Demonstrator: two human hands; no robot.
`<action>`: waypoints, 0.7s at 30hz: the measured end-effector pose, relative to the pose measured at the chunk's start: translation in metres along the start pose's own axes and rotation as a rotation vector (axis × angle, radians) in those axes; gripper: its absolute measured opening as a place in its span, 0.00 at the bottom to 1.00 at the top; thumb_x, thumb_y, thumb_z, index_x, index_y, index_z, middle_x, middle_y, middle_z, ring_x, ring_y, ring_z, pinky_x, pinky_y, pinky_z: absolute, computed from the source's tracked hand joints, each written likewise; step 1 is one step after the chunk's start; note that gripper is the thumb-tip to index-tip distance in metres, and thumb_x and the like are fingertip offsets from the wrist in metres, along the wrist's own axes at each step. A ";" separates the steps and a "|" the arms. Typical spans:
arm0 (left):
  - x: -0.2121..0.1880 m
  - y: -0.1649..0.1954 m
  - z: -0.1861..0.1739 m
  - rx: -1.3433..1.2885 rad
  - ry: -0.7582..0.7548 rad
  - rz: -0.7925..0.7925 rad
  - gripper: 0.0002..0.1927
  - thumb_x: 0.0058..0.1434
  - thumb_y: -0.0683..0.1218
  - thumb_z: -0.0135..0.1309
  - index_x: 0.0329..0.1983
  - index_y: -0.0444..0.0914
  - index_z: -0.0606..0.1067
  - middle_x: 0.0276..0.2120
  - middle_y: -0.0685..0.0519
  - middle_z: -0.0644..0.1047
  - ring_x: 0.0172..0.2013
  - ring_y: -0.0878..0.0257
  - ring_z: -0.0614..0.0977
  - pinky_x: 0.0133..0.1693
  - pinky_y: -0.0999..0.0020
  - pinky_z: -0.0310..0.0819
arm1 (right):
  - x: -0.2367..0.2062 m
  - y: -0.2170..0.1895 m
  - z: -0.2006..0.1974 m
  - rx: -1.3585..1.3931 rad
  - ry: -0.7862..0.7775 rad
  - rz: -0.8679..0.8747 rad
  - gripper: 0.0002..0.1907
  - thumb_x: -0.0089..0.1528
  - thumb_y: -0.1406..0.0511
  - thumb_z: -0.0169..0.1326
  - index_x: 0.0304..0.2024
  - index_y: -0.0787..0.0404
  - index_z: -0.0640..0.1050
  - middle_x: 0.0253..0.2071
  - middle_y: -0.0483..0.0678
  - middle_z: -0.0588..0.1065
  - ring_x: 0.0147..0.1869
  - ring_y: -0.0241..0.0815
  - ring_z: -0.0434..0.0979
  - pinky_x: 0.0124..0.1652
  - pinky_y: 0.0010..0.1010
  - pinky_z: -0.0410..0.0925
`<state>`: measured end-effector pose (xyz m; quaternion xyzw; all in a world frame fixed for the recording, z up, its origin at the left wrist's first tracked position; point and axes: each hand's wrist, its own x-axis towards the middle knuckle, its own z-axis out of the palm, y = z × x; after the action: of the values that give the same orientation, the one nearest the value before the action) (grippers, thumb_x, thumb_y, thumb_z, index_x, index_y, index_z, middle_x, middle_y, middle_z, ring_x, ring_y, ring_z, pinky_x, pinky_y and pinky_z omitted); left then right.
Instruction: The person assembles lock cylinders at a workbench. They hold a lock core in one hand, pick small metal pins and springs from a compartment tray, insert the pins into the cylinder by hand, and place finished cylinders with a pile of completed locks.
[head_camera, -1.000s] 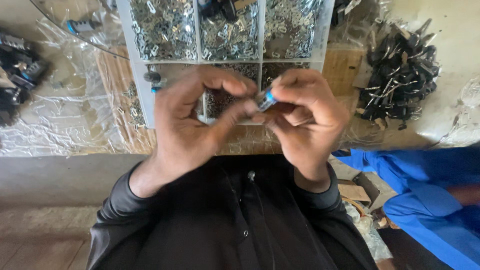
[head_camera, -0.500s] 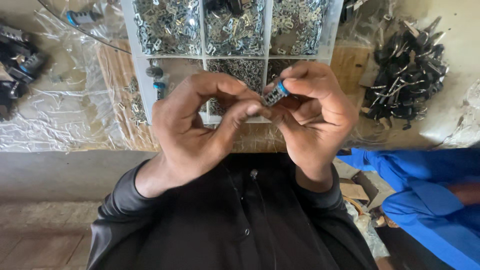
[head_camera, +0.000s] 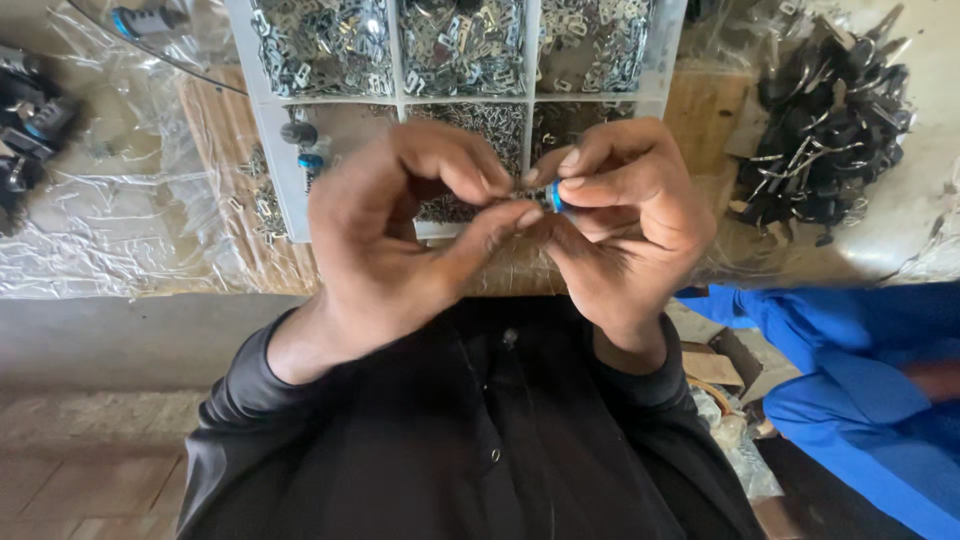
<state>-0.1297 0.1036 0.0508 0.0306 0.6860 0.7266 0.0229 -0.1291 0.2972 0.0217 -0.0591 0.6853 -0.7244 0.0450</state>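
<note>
Left hand (head_camera: 400, 240) and right hand (head_camera: 625, 215) raised together above a white divided tray (head_camera: 395, 60) of metal bits, fingertips of both pinched shut on a small blue-and-metal part (head_camera: 550, 196) between them, heap of black pieces (head_camera: 825, 130) at right.

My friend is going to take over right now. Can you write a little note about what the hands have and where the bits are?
Left hand: raised, fingertips pinching at the small blue-and-metal part.
Right hand: grips that part between thumb and fingers.
Both hands meet above the white compartment tray, which is filled with small metal pieces.
A pile of black pieces lies to the right, on clear plastic sheet.
Done: one part picked up and in hand.
Left: the part is not yet set down; the tray is well stocked.
</note>
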 end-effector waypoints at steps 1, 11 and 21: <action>0.003 0.003 -0.002 0.004 -0.008 -0.036 0.12 0.65 0.33 0.62 0.45 0.29 0.70 0.42 0.43 0.78 0.45 0.62 0.83 0.48 0.69 0.86 | 0.001 0.000 0.000 0.027 0.006 0.018 0.16 0.61 0.77 0.68 0.45 0.67 0.73 0.52 0.52 0.70 0.50 0.39 0.82 0.47 0.23 0.80; 0.009 0.006 -0.008 0.256 -0.007 0.097 0.08 0.69 0.36 0.65 0.47 0.34 0.77 0.42 0.51 0.80 0.36 0.68 0.82 0.35 0.78 0.79 | 0.000 -0.004 -0.001 0.021 -0.015 0.062 0.15 0.65 0.77 0.65 0.50 0.70 0.73 0.57 0.55 0.71 0.51 0.36 0.80 0.47 0.23 0.82; 0.004 0.006 -0.007 0.396 -0.044 0.111 0.09 0.65 0.34 0.64 0.46 0.32 0.77 0.41 0.51 0.80 0.42 0.65 0.79 0.42 0.73 0.80 | -0.002 -0.005 -0.004 -0.027 -0.013 0.055 0.18 0.63 0.80 0.64 0.52 0.69 0.74 0.56 0.55 0.72 0.52 0.34 0.79 0.48 0.19 0.79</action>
<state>-0.1346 0.0962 0.0563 0.0880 0.8121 0.5768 -0.0086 -0.1278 0.3013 0.0268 -0.0457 0.6962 -0.7131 0.0685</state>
